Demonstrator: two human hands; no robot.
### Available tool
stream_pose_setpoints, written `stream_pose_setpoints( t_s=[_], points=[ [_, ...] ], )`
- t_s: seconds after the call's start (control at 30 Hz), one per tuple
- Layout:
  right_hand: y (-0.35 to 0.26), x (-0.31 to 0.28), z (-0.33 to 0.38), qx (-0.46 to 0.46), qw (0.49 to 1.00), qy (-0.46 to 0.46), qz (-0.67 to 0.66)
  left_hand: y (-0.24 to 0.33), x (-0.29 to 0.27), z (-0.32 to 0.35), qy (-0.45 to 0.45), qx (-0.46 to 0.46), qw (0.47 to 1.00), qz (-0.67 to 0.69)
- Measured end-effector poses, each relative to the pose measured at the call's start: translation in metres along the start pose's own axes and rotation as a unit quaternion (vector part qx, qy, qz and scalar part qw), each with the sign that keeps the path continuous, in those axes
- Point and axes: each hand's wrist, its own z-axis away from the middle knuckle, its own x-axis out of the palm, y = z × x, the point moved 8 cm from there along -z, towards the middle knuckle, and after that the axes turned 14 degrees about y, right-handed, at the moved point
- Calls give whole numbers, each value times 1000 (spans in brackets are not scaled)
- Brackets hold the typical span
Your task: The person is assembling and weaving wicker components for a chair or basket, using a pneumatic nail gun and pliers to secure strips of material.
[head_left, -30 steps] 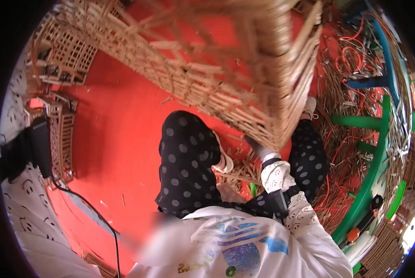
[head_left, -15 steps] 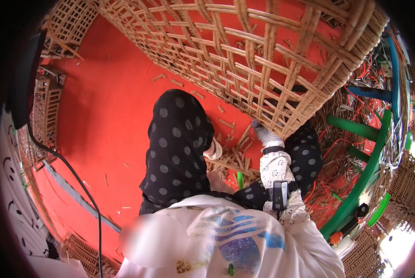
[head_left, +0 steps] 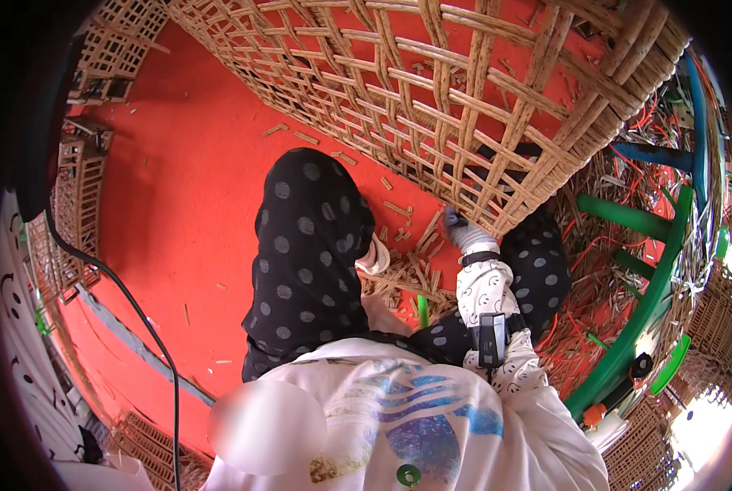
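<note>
Turned broadside since a second ago: wicker basket [head_left: 471,86], over red floor [head_left: 194,204]; long axis running far-left from right hand [head_left: 471,235], left hand unseen. Fingers [head_left: 458,227] touching near corner; closure partly hidden, cannot tell.

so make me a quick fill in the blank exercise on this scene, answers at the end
The hand at the wickerwork's lower corner is the person's ____ one.
The floor is coloured ____.
The dark trousers are patterned with grey ____.
The cable is coloured ____.
Missing words: right; red; dots; black.
</note>
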Motion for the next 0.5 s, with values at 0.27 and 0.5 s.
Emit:
stream_pose_setpoints(
  t_s=[0.27, 0.5],
  points=[
    [18, -18, 24, -29, 973, 32, 225, 60, 26, -7, -57, -35, 996, 65],
    [6, 17, 202, -155, 889, -188, 388, 148, -15, -43, -30, 3, 996, 88]
  ],
)
